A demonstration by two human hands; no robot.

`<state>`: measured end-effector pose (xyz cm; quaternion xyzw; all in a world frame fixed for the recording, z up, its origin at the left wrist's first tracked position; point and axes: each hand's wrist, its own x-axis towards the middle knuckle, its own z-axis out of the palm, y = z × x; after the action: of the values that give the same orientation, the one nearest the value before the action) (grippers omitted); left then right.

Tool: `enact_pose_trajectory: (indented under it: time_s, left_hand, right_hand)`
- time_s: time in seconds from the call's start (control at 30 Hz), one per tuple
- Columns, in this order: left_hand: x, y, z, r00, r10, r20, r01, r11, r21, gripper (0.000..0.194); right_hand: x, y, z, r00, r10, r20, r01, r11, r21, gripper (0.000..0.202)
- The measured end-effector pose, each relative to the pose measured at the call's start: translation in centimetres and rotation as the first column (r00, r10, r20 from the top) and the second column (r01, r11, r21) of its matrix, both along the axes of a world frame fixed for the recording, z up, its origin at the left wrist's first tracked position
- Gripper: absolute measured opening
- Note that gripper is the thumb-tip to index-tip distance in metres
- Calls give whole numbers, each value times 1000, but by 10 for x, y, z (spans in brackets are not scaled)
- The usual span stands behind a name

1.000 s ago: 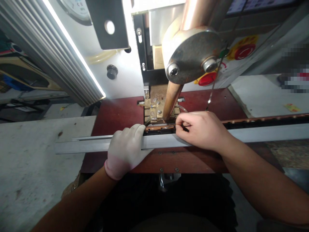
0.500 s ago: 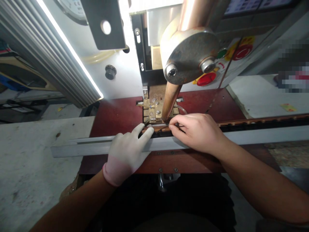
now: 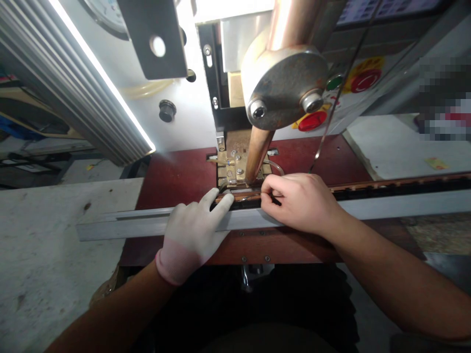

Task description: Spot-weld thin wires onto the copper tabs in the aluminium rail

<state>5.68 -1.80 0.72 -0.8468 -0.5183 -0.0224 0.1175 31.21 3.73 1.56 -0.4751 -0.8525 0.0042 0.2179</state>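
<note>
My left hand, in a white glove with a pink cuff, rests on a long grey rail, its fingertips apart over a copper-coloured strip in the channel. My bare right hand is closed in a pinch at the strip's upper edge, just right of the copper electrode rod. A thin wire rises from behind that hand; its pinched end is mostly hidden by the fingers. Behind the rail, between both hands, sits a small brass fixture.
A dark red board lies under the rail. Overhead hang a round metal clamp and a black bracket. Red emergency buttons are on the machine's right. A finned metal housing with a bright light edge stands at the left.
My right hand has shifted slightly right along the rail, and the wire behind it now slants differently, its upper part further right. My left hand has barely moved.
</note>
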Motion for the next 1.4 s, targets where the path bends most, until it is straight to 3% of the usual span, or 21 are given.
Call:
enact_pose_trajectory:
  time_s: [0.47, 1.13, 1.4]
  left_hand:
    - [-1, -1, -2, 1000, -10, 25, 10, 1000, 17, 62]
    - [0, 0, -1, 999, -10, 44, 9, 1000, 21, 64]
    - [0, 0, 1, 1000, -3, 12, 3, 1000, 22, 63]
  right_hand:
    - [-1, 0, 0, 999, -34, 4, 34, 999, 30, 15]
    - [5, 1, 0, 986, 133, -97, -127, 990, 67, 14]
    - [7, 3, 0, 981, 161, -109, -160, 987, 18, 13]
